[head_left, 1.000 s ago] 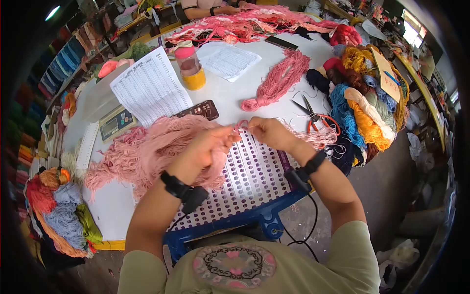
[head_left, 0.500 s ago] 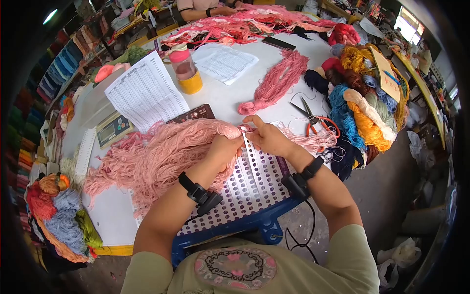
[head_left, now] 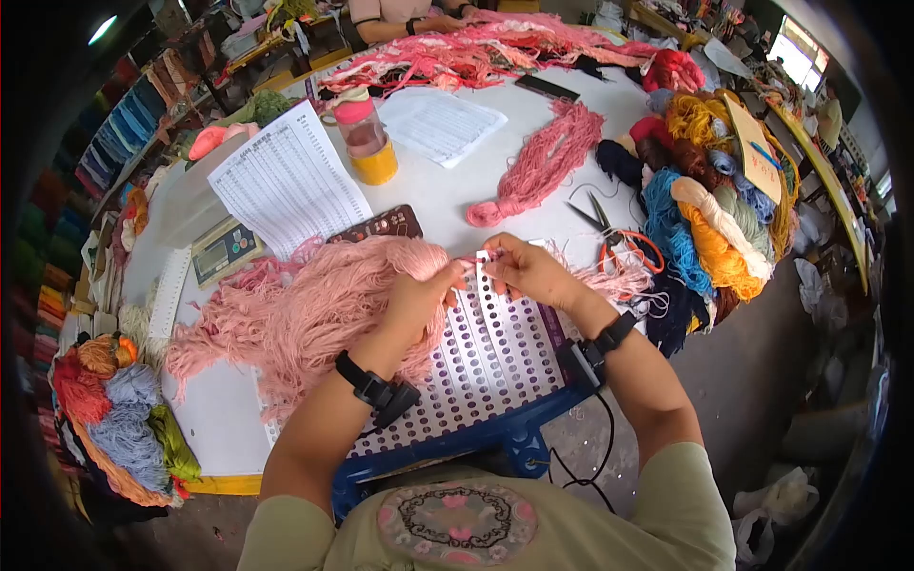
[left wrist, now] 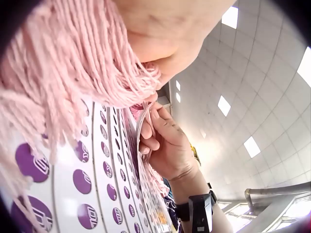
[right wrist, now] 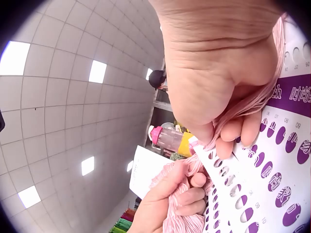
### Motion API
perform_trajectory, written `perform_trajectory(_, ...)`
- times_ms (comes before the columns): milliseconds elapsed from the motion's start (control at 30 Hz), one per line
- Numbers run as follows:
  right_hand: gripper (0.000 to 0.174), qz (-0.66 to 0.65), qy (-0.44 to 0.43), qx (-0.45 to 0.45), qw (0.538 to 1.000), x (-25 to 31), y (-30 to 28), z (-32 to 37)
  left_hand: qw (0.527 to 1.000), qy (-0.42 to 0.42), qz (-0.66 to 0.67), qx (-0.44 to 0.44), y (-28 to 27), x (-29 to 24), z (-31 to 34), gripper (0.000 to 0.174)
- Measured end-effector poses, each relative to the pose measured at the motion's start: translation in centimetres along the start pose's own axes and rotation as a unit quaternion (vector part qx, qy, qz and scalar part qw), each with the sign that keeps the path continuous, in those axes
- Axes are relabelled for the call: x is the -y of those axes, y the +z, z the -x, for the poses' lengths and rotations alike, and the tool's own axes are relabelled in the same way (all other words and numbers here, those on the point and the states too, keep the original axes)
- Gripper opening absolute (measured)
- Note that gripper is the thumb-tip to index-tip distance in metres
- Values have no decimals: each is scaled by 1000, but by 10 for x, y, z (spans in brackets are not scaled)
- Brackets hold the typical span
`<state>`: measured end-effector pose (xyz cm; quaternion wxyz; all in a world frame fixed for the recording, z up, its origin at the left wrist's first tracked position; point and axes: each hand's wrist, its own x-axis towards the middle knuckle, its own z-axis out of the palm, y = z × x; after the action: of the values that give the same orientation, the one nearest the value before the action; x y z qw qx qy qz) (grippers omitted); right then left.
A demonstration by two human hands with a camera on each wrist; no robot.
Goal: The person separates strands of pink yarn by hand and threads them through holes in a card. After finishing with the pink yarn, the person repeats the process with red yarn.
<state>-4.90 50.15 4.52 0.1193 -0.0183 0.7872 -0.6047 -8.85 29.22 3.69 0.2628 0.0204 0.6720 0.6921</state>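
A big skein of pale pink yarn (head_left: 328, 295) lies across the left half of the work area. My left hand (head_left: 416, 305) grips its right end, strands bunched under the fingers. Close beside it, my right hand (head_left: 535, 274) pinches the top of a white strip (head_left: 487, 328) punched with a row of holes. Pink strands (right wrist: 243, 108) run through the right fingers in the right wrist view and reach toward the left hand. Below both hands spreads a white sheet with purple dots (head_left: 457, 381).
Right of the hands lie loose pale pink strands (head_left: 619, 278) and orange-handled scissors (head_left: 609, 233). A darker pink skein (head_left: 543, 162), a bottle (head_left: 367, 143) and printed papers (head_left: 286, 181) are farther back. A scale (head_left: 227, 249) stands left; colourful yarn piles (head_left: 719, 200) flank the table.
My left hand has shifted from the small pink loop between the hands to the skein's end, drawing it toward the strip. The right hand has lowered slightly, and the strip's top now stands raised.
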Motion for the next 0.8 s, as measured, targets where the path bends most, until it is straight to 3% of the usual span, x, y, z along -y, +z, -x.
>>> perform_trajectory(33,26,6,-2,-3,1000,-1,-1,0,995,22,-99,-12,2,1,0,21)
perform_trajectory(100,29,-14,-14,8,1000,-6,-1,-2,998,46,-45,2,5,5,2,21)
perform_trajectory(167,30,-18,-12,16,1000,-9,-2,-4,991,22,118,66,3,1,4,9)
perform_trajectory(200,31,-21,-12,19,1000,-13,-2,-7,978,-39,180,101,2,-5,9,15)
perform_trajectory(233,31,-17,-11,14,1000,-16,-2,-7,977,-37,181,106,7,-16,17,15)
perform_trajectory(300,35,-28,-27,21,999,-17,-2,-8,957,-80,186,209,13,-33,29,33)
perform_trajectory(367,42,-46,-44,37,997,-10,-5,-5,983,-76,-36,165,24,-18,14,33)
perform_trajectory(467,55,-99,7,107,989,-4,-15,-3,987,-33,-98,127,34,-3,9,30)
perform_trajectory(500,51,-116,-7,109,987,-7,-15,-3,977,2,-179,112,36,-3,8,27)
perform_trajectory(533,47,-140,-22,106,984,-13,-13,-6,961,39,-257,97,38,-3,7,23)
perform_trajectory(567,43,-164,-35,104,980,-9,-10,-6,865,236,-438,60,32,-1,2,19)
perform_trajectory(600,28,-159,6,68,985,-5,-8,-5,701,414,-581,14,20,2,-3,14)
perform_trajectory(633,28,-157,8,58,986,-5,-8,-8,701,421,-576,21,7,7,-4,14)
perform_trajectory(667,22,-118,21,33,992,-7,-6,-11,791,394,-466,-24,-9,12,-4,11)
perform_trajectory(700,17,-82,35,13,996,-10,-2,-13,865,354,-350,-71,-24,15,-3,21)
perform_trajectory(733,13,10,13,-11,1000,-7,0,-14,990,-8,-135,43,-38,-28,29,15)
perform_trajectory(767,13,0,19,0,1000,-5,1,-16,995,-70,35,57,-57,-49,44,15)
perform_trajectory(800,14,-21,45,-4,999,-6,1,-17,968,-130,205,59,-80,-61,57,14)
